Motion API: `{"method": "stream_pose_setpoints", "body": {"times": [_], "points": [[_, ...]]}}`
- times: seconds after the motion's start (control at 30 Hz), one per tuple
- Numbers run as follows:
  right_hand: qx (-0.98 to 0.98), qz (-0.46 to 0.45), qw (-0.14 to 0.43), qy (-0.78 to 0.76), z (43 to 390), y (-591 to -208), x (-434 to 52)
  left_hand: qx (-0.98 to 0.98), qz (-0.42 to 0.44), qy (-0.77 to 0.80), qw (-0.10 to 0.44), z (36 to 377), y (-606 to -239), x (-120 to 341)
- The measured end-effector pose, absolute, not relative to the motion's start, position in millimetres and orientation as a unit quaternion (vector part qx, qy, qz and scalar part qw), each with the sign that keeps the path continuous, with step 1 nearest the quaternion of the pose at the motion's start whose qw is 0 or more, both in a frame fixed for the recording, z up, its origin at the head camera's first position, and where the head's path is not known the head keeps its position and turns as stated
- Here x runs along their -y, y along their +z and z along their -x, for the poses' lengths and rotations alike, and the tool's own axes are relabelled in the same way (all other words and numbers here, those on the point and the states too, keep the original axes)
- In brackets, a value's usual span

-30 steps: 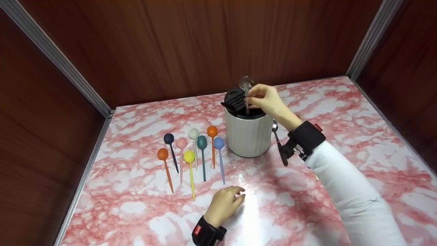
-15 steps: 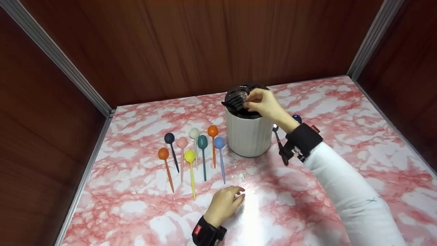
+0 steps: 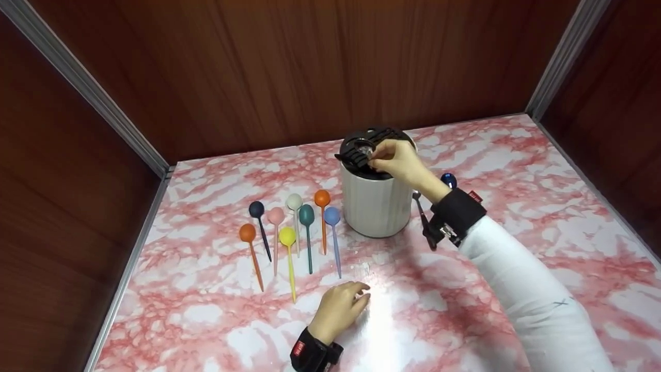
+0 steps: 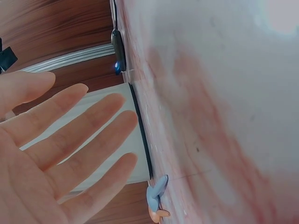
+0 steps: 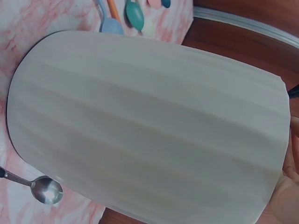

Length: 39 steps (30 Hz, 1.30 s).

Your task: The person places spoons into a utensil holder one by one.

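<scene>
While your right hand (image 3: 397,161) pinches the metal spoon (image 3: 365,151) at the black slotted top of the white holder (image 3: 375,204), far right of the colored spoons (image 3: 294,227), your left hand (image 3: 338,306) rests loose on the near surface (image 3: 206,310), out of the way.

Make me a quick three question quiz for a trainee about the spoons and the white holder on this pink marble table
1. True or false: the left hand holds a spoon.
2. How many coloured spoons lie in the group left of the white holder?
3. What does the right hand touch? A) the yellow spoon B) the metal spoon at the holder's black top C) the wooden wall

Key
1. False: it rests on the table, holding nothing.
2. Eight.
3. B; only the spoon's bowl shows above the top.
</scene>
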State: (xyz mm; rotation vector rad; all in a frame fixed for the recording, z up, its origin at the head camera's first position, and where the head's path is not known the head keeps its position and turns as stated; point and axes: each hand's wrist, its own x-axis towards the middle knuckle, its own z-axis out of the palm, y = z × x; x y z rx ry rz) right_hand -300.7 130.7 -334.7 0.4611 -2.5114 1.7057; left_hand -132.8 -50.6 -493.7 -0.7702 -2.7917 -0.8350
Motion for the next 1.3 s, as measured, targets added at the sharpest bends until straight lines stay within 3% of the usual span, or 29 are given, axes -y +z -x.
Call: {"method": "stream_pose_setpoints", "body": {"times": [0.3, 0.73, 1.07, 1.3], "points": [[0.839, -0.174, 0.052, 0.513, 301.4, -337.0, -133.3, 0.923, 0.258, -0.278, 0.06, 132.8, -495.3, 51.0], [0.836, -0.203, 0.019, 0.51, 292.7, -330.2, -144.8, 0.925, 0.263, -0.266, 0.071, 132.2, -495.5, 49.6], [0.818, -0.182, 0.063, 0.542, 286.2, -326.7, -153.7, 0.922, 0.269, -0.269, 0.067, 134.6, -494.5, 49.9], [0.794, -0.171, 0.061, 0.58, 276.0, -325.0, -161.9, 0.923, 0.262, -0.276, 0.049, 134.1, -492.5, 50.5]]}}
